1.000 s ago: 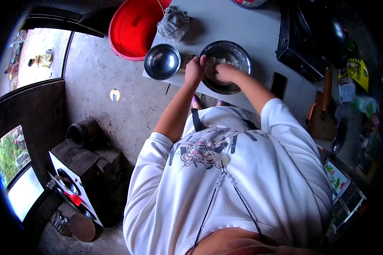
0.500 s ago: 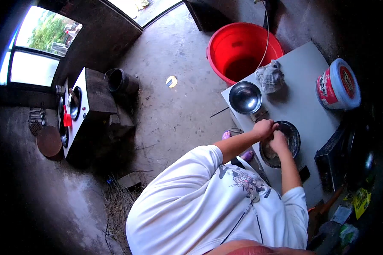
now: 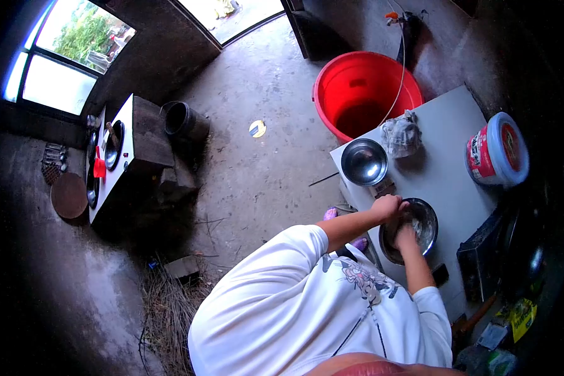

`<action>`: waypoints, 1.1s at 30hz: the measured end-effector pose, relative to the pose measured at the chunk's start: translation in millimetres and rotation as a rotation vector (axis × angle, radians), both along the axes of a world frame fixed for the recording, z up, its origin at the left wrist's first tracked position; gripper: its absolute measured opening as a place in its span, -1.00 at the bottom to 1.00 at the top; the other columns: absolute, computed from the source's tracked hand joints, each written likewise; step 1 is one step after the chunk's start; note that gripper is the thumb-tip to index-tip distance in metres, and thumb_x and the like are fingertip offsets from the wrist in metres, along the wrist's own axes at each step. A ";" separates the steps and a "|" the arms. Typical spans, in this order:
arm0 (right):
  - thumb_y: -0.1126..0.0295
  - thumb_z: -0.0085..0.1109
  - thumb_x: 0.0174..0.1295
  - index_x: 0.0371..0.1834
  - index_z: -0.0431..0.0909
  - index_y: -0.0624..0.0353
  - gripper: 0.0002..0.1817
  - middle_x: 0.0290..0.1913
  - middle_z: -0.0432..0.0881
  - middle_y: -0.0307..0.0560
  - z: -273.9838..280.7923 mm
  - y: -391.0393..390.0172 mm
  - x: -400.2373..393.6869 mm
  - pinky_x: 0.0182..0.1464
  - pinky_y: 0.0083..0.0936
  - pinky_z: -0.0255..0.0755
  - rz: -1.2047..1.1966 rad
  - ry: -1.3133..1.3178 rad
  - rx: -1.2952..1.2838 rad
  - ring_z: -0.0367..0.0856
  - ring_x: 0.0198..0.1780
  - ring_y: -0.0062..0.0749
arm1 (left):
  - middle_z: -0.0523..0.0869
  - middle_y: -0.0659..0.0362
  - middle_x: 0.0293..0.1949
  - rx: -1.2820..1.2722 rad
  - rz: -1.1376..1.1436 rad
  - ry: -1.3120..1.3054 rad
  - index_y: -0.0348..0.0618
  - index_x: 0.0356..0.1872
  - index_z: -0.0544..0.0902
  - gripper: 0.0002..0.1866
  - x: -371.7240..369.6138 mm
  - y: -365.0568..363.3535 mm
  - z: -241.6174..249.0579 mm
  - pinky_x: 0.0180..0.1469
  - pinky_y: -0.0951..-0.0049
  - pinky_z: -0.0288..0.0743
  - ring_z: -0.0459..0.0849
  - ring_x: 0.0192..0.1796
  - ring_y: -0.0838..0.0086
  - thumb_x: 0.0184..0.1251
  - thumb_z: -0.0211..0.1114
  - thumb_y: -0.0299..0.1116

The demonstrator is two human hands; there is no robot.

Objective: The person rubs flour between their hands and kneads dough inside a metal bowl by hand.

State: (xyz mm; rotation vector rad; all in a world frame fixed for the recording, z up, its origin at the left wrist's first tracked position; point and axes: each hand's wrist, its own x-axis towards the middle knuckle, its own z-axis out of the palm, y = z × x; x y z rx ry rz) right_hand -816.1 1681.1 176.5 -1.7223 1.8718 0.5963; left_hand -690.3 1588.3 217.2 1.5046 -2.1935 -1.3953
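Note:
A metal bowl point(image 3: 431, 219) with whitish matter inside stands on the white table near my body. My left hand point(image 3: 388, 207) is closed at the bowl's far left rim; what its fingers grip is too small to make out. Inside the bowl is my right hand point(image 3: 406, 237), its fingers down in the whitish matter and blurred. Just beyond the hands sits a second, shiny metal bowl point(image 3: 364, 162), with a crumpled grey-white cloth point(image 3: 402, 134) beside it.
A large red tub point(image 3: 366, 94) stands at the table's far edge. On the table's right are a lidded red-and-white bucket point(image 3: 496, 150) and a black box point(image 3: 480, 254). A stove counter point(image 3: 114, 156) and dark bucket point(image 3: 186, 121) are at left; twigs point(image 3: 169, 307) lie below.
My right hand has moved away from my left hand and lower into the bowl. My left hand stays closed by the rim. The whole view has shifted slightly with the camera.

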 end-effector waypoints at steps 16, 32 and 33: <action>0.14 -0.01 0.00 -0.41 0.43 0.26 -0.65 -0.33 0.48 0.27 72.4 -32.8 -6.6 -0.19 -0.15 0.31 -0.310 -0.171 -0.186 0.46 -0.22 0.09 | 0.58 -0.08 -0.45 -0.075 0.022 -0.008 -0.18 -0.44 0.54 -0.58 -3.9 1.6 -3.9 -0.29 0.14 0.41 0.54 -0.34 0.03 0.16 -0.05 0.01; 0.37 -0.03 0.01 -0.19 0.41 0.33 -0.68 -0.17 0.48 0.17 12.7 -8.0 -4.5 -0.11 -0.33 0.35 -0.161 -0.243 -0.021 0.48 -0.12 -0.12 | 0.56 -0.13 -0.45 0.005 0.096 0.015 -0.22 -0.45 0.52 -0.55 -6.8 4.7 -1.4 -0.27 0.10 0.38 0.53 -0.33 -0.01 0.16 -0.04 0.03; 0.36 -0.05 0.04 -0.16 0.38 0.37 -0.66 -0.20 0.50 0.16 9.3 -14.3 -20.4 -0.19 -0.36 0.38 -0.232 -0.454 -0.098 0.51 -0.19 -0.06 | 0.56 -0.13 -0.45 -0.008 0.094 0.024 -0.22 -0.45 0.52 -0.55 -7.5 3.7 -2.3 -0.27 0.10 0.38 0.53 -0.33 -0.01 0.16 -0.04 0.03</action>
